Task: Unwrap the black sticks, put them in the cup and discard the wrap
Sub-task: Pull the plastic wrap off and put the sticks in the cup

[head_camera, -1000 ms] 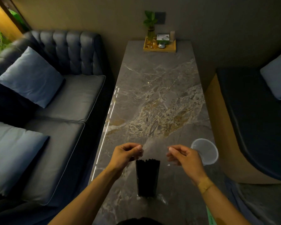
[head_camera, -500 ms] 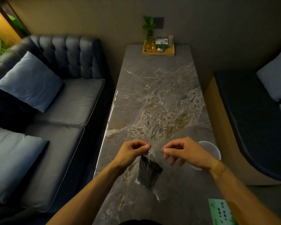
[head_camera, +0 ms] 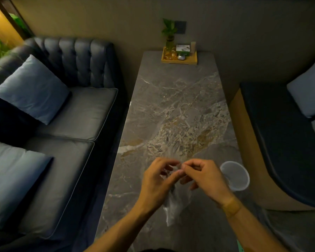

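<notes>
Left hand (head_camera: 157,182) and right hand (head_camera: 205,179) are bunched together right over the near end of the table, fingertips almost meeting, both pinching the top of the clear plastic wrap (head_camera: 173,206). The wrap hangs down crumpled below the hands, its lower tail pointing toward the camera. The black sticks (head_camera: 172,188) are basically hidden; there's just a dark sliver behind the left fingers inside the plastic, so can't really say how they sit. Right wrist has a yellowish band (head_camera: 230,206) on it.

The cup (head_camera: 235,175) is a translucent white plastic one, upright, mouth open, sitting just beside the right hand near the table's right edge. Looks like nothing's in it, though the light is dim.

The table (head_camera: 175,110) is a long, narrow slab with a grey marble look, pale veins and brownish-gold patches through the middle. At the far end, against the wall, there's a small wooden tray (head_camera: 189,60) with a little green plant in a glass vase (head_camera: 169,40) and a small box or two, too small to make out.

Room's pretty dark and moody. On the left a dark tufted sofa (head_camera: 76,110) with two blue-grey cushions (head_camera: 33,88), on the right a dark bench seat (head_camera: 287,142) with another pale cushion. Plain olive-ish wall behind, with a dark switch plate (head_camera: 181,27) above the plant.
</notes>
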Demonstrator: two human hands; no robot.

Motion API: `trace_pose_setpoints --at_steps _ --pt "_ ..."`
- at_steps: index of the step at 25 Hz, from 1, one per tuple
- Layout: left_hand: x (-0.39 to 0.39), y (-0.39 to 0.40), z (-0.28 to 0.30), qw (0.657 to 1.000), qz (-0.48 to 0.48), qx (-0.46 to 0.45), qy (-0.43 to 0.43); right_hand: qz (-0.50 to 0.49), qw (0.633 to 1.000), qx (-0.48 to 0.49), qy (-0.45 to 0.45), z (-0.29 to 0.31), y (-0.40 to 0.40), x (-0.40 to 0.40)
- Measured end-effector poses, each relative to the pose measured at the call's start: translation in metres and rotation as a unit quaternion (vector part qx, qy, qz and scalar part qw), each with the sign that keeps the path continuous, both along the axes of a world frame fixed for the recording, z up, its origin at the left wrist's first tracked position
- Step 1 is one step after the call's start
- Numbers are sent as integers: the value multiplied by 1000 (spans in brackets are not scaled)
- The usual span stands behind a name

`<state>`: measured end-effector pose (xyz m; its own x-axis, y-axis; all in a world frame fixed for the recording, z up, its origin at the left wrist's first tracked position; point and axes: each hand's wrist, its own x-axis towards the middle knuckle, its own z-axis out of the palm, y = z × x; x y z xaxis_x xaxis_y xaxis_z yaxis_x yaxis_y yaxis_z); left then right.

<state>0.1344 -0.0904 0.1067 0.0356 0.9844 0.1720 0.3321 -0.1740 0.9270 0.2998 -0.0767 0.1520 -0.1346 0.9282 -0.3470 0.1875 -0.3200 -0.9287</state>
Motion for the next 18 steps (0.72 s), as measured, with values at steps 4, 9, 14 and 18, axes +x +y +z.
trace_pose_setpoints --at_steps 4,9,14,18 --pt "-4 -7 5 998 6 -37 -44 9 1000 8 -5 2 -3 -6" --pt "-11 -9 2 998 31 -33 -46 19 998 33 -41 2 -8 -10" --pt "-27 -4 6 990 62 -84 -92 -53 996 44 -55 4 -5 0" --pt "-48 0 12 983 75 -102 -134 -89 989 60 -98 7 -3 20"
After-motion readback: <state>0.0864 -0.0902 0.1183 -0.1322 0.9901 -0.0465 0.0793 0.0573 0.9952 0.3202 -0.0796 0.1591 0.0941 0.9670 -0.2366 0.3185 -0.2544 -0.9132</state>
